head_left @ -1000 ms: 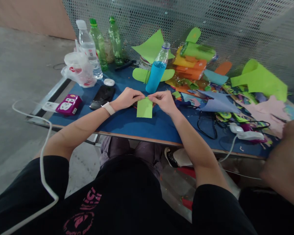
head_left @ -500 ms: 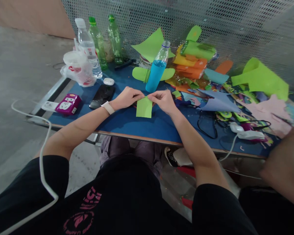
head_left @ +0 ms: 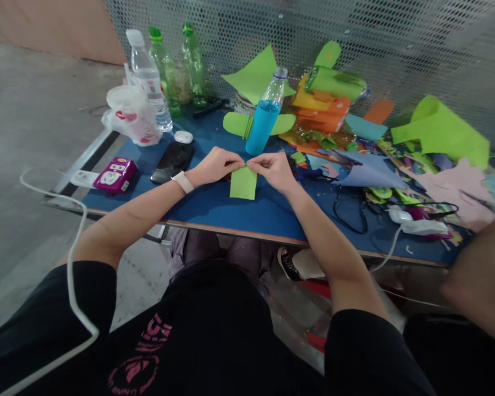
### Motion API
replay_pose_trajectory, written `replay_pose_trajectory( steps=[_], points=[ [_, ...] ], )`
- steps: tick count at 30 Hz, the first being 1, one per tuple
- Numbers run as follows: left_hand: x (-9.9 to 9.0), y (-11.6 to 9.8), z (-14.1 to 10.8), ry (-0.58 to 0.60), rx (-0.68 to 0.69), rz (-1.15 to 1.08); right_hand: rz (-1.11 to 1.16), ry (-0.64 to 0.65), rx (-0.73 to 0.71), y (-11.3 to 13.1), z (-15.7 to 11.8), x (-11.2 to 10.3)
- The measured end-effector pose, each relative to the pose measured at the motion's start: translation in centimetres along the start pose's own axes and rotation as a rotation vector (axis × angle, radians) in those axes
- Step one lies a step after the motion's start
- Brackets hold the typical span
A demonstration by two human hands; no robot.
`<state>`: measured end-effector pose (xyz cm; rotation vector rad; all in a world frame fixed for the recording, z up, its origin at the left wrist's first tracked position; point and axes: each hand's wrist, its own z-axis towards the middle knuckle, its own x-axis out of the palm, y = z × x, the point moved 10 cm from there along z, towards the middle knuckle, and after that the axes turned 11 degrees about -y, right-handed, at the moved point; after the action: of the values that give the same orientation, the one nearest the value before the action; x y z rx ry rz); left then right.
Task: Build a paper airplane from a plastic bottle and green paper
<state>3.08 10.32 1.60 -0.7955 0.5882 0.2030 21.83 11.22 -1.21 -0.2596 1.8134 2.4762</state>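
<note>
Between my two hands hangs a small rectangular piece of light green paper (head_left: 243,184), pinched along its top edge. My left hand (head_left: 219,165) is closed with thumb and fingertips on the upper left of the paper. From the other side my right hand (head_left: 274,168) pinches the upper right, and the fingertips of both hands nearly meet. Just beyond them stands a bottle wrapped in blue paper (head_left: 263,127), slightly tilted in view. Rounded green paper pieces (head_left: 234,125) stick out at its sides.
Left on the blue table (head_left: 206,209) are a black phone (head_left: 172,161), a white earbud case (head_left: 183,137), a purple power socket (head_left: 116,175) and several bottles (head_left: 146,77). Paper scraps (head_left: 369,170) and cables cover the right side. Another person's arm (head_left: 482,275) is at the right edge.
My fingertips have drawn slightly closer together at the paper's top edge, which now looks pinched or folded in the middle. Otherwise the scene is nearly unchanged.
</note>
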Motion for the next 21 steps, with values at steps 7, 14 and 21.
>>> replay_pose_trajectory(
  steps=[7,14,21],
  points=[
    [0.00,0.39,-0.07,-0.018,-0.005,-0.008,-0.009,-0.008,0.009,-0.37,0.08,-0.01],
    [-0.05,0.52,-0.05,-0.022,-0.021,-0.030,-0.029,-0.017,-0.034,-0.12,0.08,-0.28],
    [-0.04,0.41,-0.05,-0.023,-0.040,-0.042,-0.027,-0.016,-0.061,0.04,0.07,-0.31]
  ],
)
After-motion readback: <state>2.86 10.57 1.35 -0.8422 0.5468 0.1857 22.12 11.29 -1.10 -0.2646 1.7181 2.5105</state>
